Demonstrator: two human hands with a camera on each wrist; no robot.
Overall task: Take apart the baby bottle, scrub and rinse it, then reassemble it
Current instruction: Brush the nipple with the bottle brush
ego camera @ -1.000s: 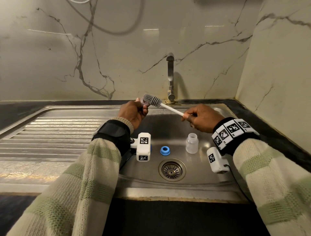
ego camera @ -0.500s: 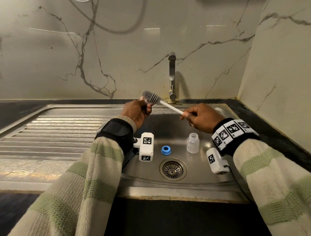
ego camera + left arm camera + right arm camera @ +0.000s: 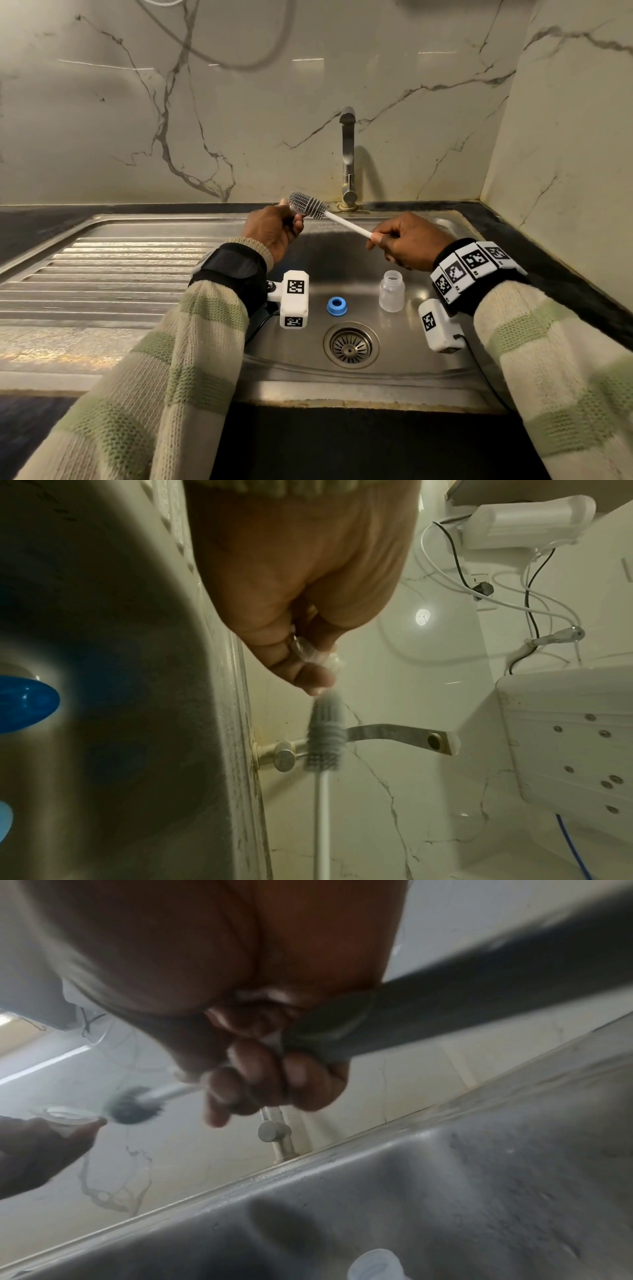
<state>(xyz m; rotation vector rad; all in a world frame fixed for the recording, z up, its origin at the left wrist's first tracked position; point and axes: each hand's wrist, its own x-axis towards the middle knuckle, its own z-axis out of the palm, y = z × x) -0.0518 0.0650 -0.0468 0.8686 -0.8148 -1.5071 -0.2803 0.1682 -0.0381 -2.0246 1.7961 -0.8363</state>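
Fingers [image 3: 301, 669] half-hiding clear nipple [image 3: 315, 653]

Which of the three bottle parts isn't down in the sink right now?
The clear teat, pinched in the left hand. The blue ring and bottle body sit on the basin floor.

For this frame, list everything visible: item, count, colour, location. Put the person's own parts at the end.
Bottle brush: 1, grey bristles and white handle, held above the sink.
Teat: 1, clear, pinched in the left hand beside the brush head.
Bottle body: 1, translucent, upright in the basin, open-topped.
Collar ring: 1, blue, on the basin floor left of the bottle body.
Sink: 1, steel, with ribbed drainboard at left.
Drain strainer: 1, steel, near front of basin.
Tap: 1, steel, behind the basin.
Wall: pale veined marble.
Wrist cameras: 2, white with black markers.
Sleeves: 2, cream and green striped.
Left hand: pinches the teat.
Right hand: grips the brush handle.
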